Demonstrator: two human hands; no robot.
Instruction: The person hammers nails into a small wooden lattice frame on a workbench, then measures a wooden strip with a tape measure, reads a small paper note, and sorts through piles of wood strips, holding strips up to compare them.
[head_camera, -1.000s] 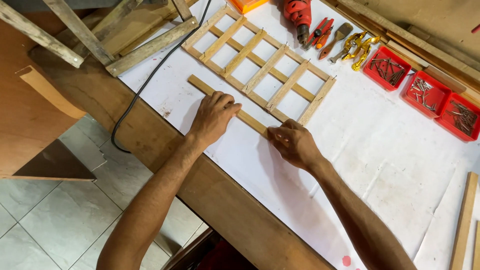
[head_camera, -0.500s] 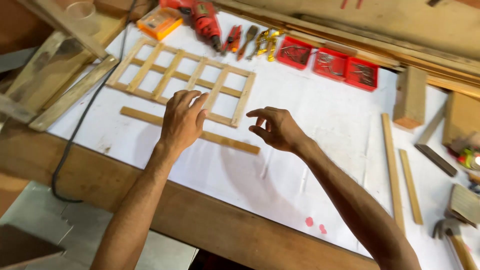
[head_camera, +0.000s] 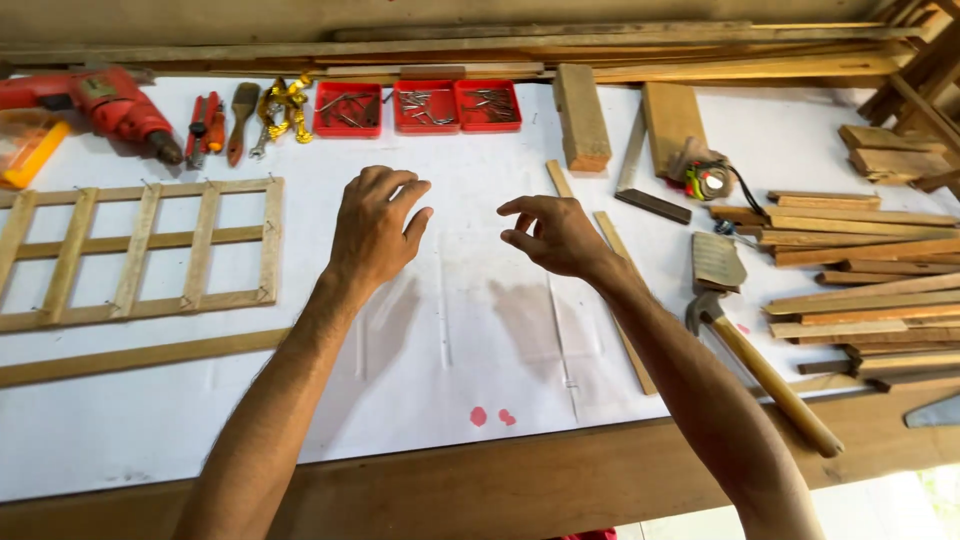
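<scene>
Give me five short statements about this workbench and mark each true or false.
1. Both hands are empty, the left hand and right hand over the white sheet. True.
2. The hammer is in the right hand. False: it lies on the bench.
3. Three red trays hold nails. True.
4. The wooden lattice lies right of the hands. False: left.
5. The red drill lies at far left. True.

On the counter (head_camera: 500, 480), a red drill (head_camera: 105, 100) lies at ten o'clock, three red trays (head_camera: 418, 106) of nails at twelve, a hammer (head_camera: 760, 365) at four, stacked wooden strips (head_camera: 860, 270) at three.
</scene>
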